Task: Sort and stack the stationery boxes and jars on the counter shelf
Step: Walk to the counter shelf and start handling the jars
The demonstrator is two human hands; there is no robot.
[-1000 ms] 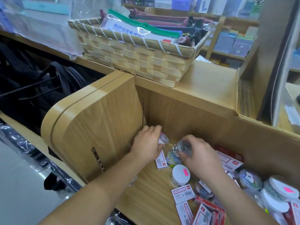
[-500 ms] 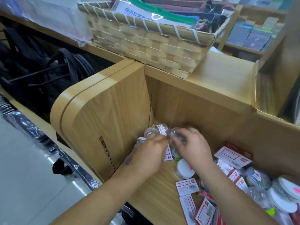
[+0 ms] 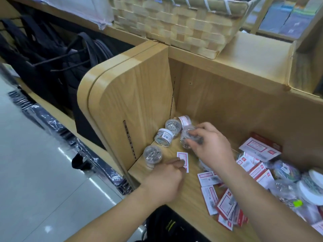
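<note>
A: Shot from above, over a pale wood-grain shelf [image 3: 176, 203] with a rounded side panel [image 3: 136, 102]. Anything in the right hand [image 3: 213, 145]?

B: Clamped round a clear round jar [image 3: 187, 139] full of silvery metal bits, near the shelf's back corner. Hard to say whether resting on the wood or just above it.

A: And the left hand [image 3: 164, 182]?

B: Curled, fingertips [image 3: 177, 162] pinching the near edge of a small flat box [image 3: 183, 158]. White card, red borders, lying flat on the shelf just in front of that jar.

A: Along the panel?

B: A row of small jars [image 3: 164, 137], four in clear plastic, running from the front edge back to the corner. Front one upright, pins visible through the top. Next one tipped over, with a white lid and a label. Two more behind, one with a red-bordered label.

A: Further right?

B: A loose heap of red-and-white boxes [image 3: 227, 205], overlapping at all angles, print too blurred to read. Past those, tubs with flat white lids [image 3: 312, 189], cut off by the frame edge.

A: Above and left?

B: A woven basket [image 3: 174, 23] of flat pale strips on the top ledge, rim cropped. Black backpacks [image 3: 57, 56] left of the panel, above a glossy grey floor [image 3: 35, 180].
</note>
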